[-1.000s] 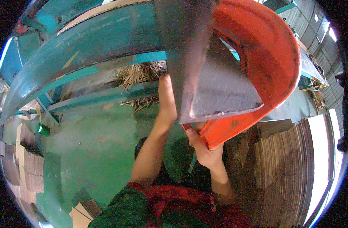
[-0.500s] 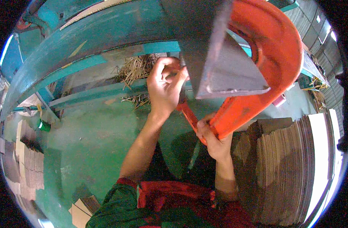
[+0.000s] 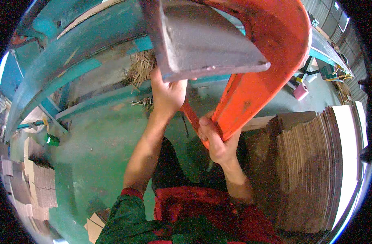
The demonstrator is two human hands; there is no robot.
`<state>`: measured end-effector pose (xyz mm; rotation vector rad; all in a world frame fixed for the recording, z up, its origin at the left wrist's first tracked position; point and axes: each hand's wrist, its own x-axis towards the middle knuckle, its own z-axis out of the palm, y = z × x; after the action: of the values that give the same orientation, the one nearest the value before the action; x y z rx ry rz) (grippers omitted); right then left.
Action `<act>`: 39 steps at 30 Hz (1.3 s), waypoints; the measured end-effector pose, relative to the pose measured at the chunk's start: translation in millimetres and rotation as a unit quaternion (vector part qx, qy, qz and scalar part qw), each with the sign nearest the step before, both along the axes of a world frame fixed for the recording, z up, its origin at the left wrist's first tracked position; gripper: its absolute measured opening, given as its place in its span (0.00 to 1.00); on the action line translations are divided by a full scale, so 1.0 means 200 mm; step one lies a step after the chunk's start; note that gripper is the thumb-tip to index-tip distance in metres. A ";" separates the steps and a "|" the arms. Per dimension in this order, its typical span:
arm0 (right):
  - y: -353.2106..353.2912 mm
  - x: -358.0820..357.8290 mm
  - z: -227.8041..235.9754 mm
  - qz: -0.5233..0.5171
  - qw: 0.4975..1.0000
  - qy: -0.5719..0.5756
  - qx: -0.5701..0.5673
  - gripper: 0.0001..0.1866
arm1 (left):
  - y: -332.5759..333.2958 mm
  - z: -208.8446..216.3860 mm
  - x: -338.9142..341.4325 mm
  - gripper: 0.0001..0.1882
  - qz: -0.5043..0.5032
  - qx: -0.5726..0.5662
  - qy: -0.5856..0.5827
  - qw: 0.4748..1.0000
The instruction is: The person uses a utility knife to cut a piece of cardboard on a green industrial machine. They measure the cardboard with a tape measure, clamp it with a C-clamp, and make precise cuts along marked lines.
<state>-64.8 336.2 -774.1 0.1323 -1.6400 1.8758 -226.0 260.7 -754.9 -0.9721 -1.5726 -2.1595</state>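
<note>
A large orange curved metal frame (image 3: 259,85) fills the upper right, its exact kind unclear. Attached by its near side is a grey, wedge-shaped metal plate (image 3: 206,49), close to my view. My right hand (image 3: 220,144) is closed around the frame's lower end, thumb on top. Behind the plate's lower left corner, my left hand (image 3: 169,95) is raised; its fingers are mostly hidden, so what they touch cannot be seen. A thin orange bar (image 3: 190,116) runs between the two hands.
A tall stack of brown cardboard sheets (image 3: 304,171) stands at my right, more cardboard (image 3: 43,185) at far left. Ahead runs a teal machine bench (image 3: 100,38) with cardboard scraps (image 3: 141,71) under it. A pink roll (image 3: 301,91) and a green container (image 3: 51,140) rest on the floor.
The orange frame and grey plate have shifted left and up in view, the right hand with them. The left hand's curled fingers, visible before, are now behind the plate.
</note>
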 end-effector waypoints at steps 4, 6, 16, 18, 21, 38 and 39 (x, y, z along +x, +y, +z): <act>0.00 0.01 0.05 -0.009 0.999 -0.023 0.032 0.02 | -0.01 -0.02 -0.03 0.12 0.062 -0.009 -0.004 0.998; 0.03 0.03 0.06 -0.019 0.999 -0.017 0.042 0.04 | 0.00 -0.05 -0.03 0.13 0.084 -0.040 0.103 0.990; 0.00 0.04 0.08 -0.030 0.998 -0.027 0.042 0.03 | -0.01 -0.09 -0.02 0.19 0.202 -0.140 0.094 0.965; 0.02 0.05 0.08 -0.020 0.998 -0.034 0.044 0.03 | -0.01 -0.09 -0.02 0.19 0.199 -0.115 0.080 0.970; 0.07 0.03 0.06 0.003 0.999 -0.024 0.047 0.02 | 0.01 -0.07 -0.03 0.18 0.130 -0.061 0.046 0.989; 0.24 -0.06 -0.01 0.054 0.996 -0.027 0.070 0.09 | -0.02 0.03 -0.06 0.14 0.012 -0.076 -0.093 0.993; 0.24 -0.07 -0.01 0.059 0.995 -0.035 0.066 0.09 | -0.02 0.05 -0.04 0.14 -0.034 -0.033 -0.150 0.988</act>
<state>-78.5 384.8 -777.0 0.2250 -1.8406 1.8776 -234.8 256.3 -745.1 -0.7561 -1.7773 -2.4055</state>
